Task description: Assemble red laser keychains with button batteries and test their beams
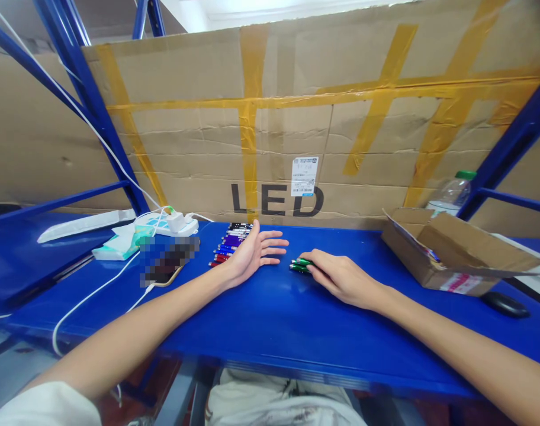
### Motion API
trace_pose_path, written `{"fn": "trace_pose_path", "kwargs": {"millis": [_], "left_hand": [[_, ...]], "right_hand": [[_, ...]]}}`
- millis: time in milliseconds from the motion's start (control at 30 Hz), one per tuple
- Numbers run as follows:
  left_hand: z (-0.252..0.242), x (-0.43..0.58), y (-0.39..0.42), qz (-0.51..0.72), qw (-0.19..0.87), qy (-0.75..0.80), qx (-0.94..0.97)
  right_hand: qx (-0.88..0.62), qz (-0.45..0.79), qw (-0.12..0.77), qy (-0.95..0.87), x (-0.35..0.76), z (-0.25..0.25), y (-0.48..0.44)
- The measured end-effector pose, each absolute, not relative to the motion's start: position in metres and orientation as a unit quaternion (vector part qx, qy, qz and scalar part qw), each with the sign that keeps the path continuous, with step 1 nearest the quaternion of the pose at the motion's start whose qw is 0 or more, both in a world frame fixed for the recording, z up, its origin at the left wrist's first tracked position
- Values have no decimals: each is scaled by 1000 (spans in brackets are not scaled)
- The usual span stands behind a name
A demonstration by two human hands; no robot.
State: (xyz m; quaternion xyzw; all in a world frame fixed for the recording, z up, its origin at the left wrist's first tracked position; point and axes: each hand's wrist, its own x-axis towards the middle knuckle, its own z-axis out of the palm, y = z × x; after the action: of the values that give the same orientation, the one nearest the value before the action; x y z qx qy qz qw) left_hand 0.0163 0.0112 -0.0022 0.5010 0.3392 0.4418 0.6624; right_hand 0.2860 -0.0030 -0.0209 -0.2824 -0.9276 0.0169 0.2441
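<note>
My left hand (253,253) is open, its fingers stretched out to the right over the blue table (261,319). Beside and partly behind it lies a row of pens (228,248) in black, white, purple, blue and red, their right ends hidden by the hand. On the right, my right hand (336,273) closes round green pens (300,265), whose tips stick out to the left from under the fingers. At least two green pens show; the fingers cover the rest of them.
A phone (169,266) on a white cable, a tissue pack (119,244) and a power strip (181,225) lie at left. At right stand an open cardboard box (447,260), a black mouse (505,304) and a green-capped bottle (452,192). A cardboard sheet (199,154) walls the back.
</note>
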Motion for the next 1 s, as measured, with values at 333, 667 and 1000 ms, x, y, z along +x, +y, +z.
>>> {"fn": "trace_pose_path", "kwargs": {"millis": [333, 667, 1000], "left_hand": [[-4, 15, 13, 438, 662, 337, 507], [-4, 15, 12, 441, 662, 335, 505], [-3, 16, 11, 442, 663, 343, 498]], "right_hand": [[-284, 9, 221, -933, 285, -20, -5], [-284, 11, 226, -932, 285, -20, -4], [-288, 4, 199, -937, 285, -18, -6]]}}
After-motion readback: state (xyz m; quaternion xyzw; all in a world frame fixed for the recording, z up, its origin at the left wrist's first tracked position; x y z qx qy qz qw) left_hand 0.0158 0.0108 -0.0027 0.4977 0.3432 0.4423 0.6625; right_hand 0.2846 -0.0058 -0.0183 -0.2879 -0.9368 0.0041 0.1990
